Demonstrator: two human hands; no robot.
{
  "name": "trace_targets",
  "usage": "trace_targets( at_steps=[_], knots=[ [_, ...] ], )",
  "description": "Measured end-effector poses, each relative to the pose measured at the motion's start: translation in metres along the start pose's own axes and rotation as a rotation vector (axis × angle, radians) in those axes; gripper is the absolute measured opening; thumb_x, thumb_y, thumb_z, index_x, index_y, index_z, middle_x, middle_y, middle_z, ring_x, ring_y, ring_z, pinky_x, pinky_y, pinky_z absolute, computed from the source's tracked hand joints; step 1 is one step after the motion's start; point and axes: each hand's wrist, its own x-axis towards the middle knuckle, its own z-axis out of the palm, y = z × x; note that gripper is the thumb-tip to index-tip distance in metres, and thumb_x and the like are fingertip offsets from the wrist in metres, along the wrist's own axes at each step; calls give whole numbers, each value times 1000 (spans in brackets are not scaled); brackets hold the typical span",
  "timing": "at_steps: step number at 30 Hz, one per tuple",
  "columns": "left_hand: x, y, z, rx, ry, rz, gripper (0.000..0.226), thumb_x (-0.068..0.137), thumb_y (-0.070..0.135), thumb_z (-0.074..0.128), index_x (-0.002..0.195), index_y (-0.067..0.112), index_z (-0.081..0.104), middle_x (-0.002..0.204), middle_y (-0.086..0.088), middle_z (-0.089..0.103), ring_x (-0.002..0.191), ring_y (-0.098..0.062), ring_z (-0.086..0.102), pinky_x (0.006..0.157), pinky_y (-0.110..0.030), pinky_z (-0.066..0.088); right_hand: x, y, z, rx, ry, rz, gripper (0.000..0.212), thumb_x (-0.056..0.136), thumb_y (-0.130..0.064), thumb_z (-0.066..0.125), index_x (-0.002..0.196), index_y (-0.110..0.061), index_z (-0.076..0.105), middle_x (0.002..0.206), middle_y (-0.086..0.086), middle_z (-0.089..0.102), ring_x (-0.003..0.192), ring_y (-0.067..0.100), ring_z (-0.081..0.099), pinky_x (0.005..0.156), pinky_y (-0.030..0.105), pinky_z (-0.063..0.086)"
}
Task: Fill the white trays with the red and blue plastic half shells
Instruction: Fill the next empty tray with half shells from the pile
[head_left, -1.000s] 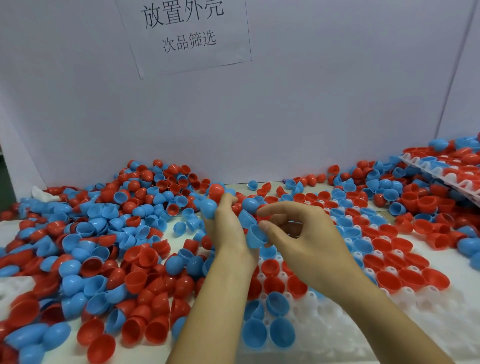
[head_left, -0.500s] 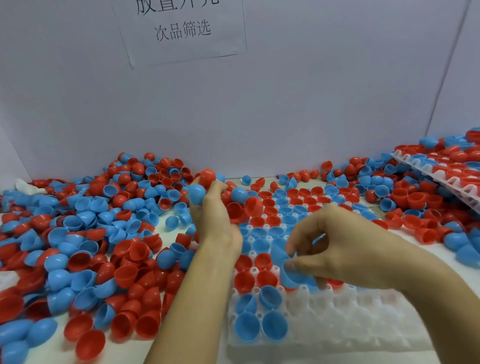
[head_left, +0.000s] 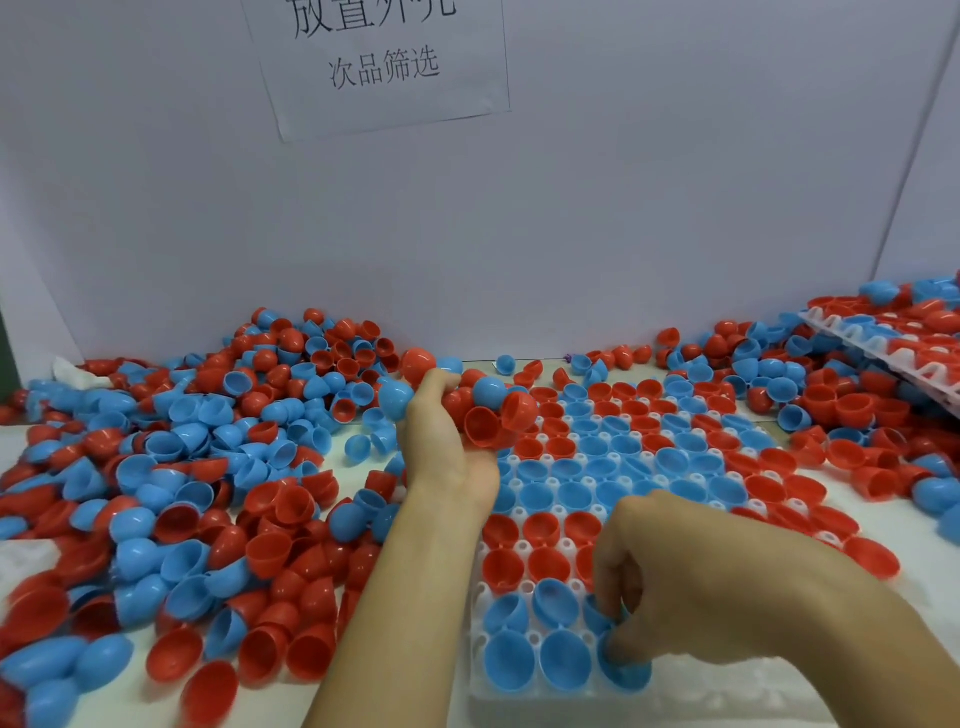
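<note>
The left hand (head_left: 447, 441) still grips a clutch of red and blue half shells (head_left: 493, 410) above the bench, beside the loose pile (head_left: 208, 467); the right hand (head_left: 654, 587) has dropped from there to the white tray (head_left: 675, 696), fingers curled on a blue half shell (head_left: 626, 667) entering a near-row pocket; near rows remain unfilled.

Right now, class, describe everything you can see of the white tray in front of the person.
The white tray looks like moulded, translucent plastic with rows of round sockets and small pegs. It lies flat on the table, mostly filled with open-side-up red and blue half shells; its near right sockets are bare. The right hand presses a blue shell into its near row.
</note>
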Motion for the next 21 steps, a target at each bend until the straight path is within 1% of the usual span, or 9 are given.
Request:
trace_targets(
  at_steps=[2, 4, 5, 7, 10, 12, 13, 17, 21],
  knots=[
    [-1, -1, 1, 16, -16, -8, 43, 87, 6, 57, 47, 21, 62, 57, 2, 60, 50, -11, 61, 53, -27, 53, -3, 6, -6, 48, -32, -18, 27, 76, -48, 81, 99, -36, 74, 75, -18, 69, 69, 5, 68, 61, 17, 51],
    [-1, -3, 2, 34, -45, -21, 53, 88, 7, 56, 37, 20, 60, 54, 2, 60, 48, -11, 62, 53, -27, 53, -7, 15, -12, 117, -6, -67, 24, 82, -52, 73, 102, -37, 72, 75, -19, 72, 67, 1, 70, 67, 21, 55],
    [-1, -5, 3, 35, -60, -29, 54, 88, 7, 56, 36, 20, 60, 53, 2, 60, 48, -11, 62, 55, -28, 54, -8, 18, -15, 164, 66, -102, 20, 86, -52, 69, 100, -38, 72, 75, -20, 72, 65, -1, 70, 67, 22, 56],
    [-3, -7, 7, 38, -65, -33, 51, 87, 7, 57, 37, 19, 60, 55, 2, 60, 51, -13, 62, 65, -34, 55, -2, 19, -15, 296, 354, -177, 12, 88, -50, 64, 96, -41, 68, 74, -18, 71, 64, -3, 68, 62, 19, 56],
    [-6, -15, 14, 52, -45, -10, 29, 86, 5, 57, 58, 14, 57, 64, -2, 57, 60, -17, 58, 68, -37, 53, 19, 3, -2, 499, 773, -260, 14, 88, -43, 66, 102, -43, 64, 72, -15, 66, 68, -5, 66, 61, 12, 55],
    [-10, -21, 19, 95, -45, 39, 7, 85, 2, 55, 80, 8, 54, 67, -5, 54, 59, -17, 56, 62, -33, 52, 33, -8, 10, 547, 915, -281, 17, 90, -33, 69, 105, -39, 62, 68, -16, 63, 72, -5, 65, 62, 11, 54],
    [-12, -25, 20, 117, -55, 76, 10, 85, 0, 55, 92, 7, 54, 66, -5, 53, 58, -17, 55, 61, -33, 52, 38, -10, 14, 537, 973, -275, 18, 90, -30, 70, 105, -37, 61, 65, -16, 62, 73, -5, 64, 63, 13, 54],
    [-20, -30, 22, 190, -88, 258, 28, 86, -4, 55, 103, 18, 58, 65, -1, 56, 62, -19, 56, 63, -39, 52, 46, -1, 15, 481, 1064, -180, 16, 91, -28, 70, 97, -33, 56, 56, -15, 58, 67, -6, 62, 59, 11, 52],
    [-18, -29, 20, 184, -75, 209, 25, 87, -2, 55, 105, 15, 55, 70, -3, 52, 68, -20, 53, 64, -39, 50, 48, 5, 15, 559, 984, -146, 23, 90, -24, 70, 90, -37, 51, 56, -1, 64, 59, 11, 66, 55, 22, 56]
  ],
)
